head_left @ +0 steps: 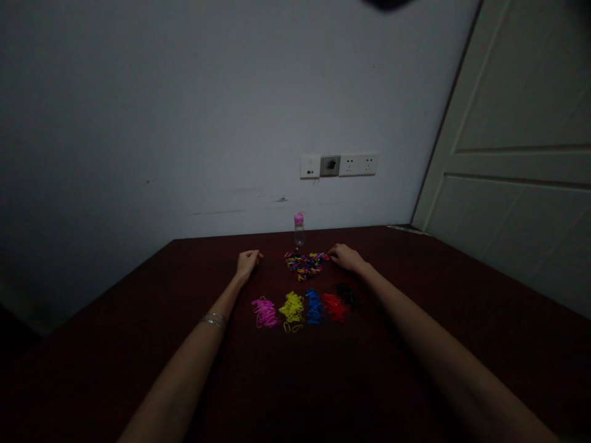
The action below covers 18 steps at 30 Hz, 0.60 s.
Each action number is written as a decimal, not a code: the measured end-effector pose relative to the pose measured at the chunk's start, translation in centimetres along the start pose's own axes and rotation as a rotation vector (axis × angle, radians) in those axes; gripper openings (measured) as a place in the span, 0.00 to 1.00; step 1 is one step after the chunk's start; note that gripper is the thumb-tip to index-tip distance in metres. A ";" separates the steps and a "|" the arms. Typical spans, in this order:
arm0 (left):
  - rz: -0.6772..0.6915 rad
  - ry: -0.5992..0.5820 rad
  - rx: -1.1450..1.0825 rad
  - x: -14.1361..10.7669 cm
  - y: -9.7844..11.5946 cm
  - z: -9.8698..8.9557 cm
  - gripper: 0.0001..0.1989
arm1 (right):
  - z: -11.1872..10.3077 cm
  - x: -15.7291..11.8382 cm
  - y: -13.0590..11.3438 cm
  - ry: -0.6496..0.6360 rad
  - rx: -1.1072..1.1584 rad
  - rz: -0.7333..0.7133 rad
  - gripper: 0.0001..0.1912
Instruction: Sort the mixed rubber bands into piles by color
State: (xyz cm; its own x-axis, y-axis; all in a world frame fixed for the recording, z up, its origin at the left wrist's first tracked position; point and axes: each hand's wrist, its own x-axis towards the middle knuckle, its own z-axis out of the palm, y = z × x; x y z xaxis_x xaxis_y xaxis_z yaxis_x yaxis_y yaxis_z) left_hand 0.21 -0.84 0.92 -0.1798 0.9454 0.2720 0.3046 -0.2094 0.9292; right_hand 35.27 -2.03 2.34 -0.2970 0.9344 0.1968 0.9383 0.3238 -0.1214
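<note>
A mixed pile of small coloured rubber bands lies on the dark table. At its right edge my right hand has its fingers bent together, the tips touching bands; what they pinch is too small to make out. My left hand rests left of the pile with curled fingers, apart from it, and its grip is hidden. Nearer to me, sorted bands lie in a row: pink bands, yellow bands, blue bands, red bands and black bands.
Behind the mixed pile stands a clear bottle with a pink cap. The table meets a pale wall carrying sockets and a switch plate. To the right is a white panelled door.
</note>
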 end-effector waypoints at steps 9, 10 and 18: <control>0.021 -0.001 0.023 -0.1 0.0 0.0 0.16 | -0.9 -0.7 -0.6 0.025 -0.015 0.029 0.11; 0.023 -0.001 0.024 -0.1 0.0 0.0 0.16 | -0.9 -0.7 -0.6 0.029 -0.005 0.029 0.10; 0.015 -0.005 0.022 -0.2 0.2 0.0 0.16 | -1.3 -0.8 0.3 0.072 0.077 0.079 0.11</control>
State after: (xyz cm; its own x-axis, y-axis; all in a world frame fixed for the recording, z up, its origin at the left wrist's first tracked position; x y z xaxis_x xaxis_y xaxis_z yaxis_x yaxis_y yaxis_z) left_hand 0.36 -1.09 1.07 -0.1702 0.9435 0.2843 0.3279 -0.2178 0.9193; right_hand 35.97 -2.84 3.40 -0.2065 0.9452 0.2529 0.9410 0.2627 -0.2134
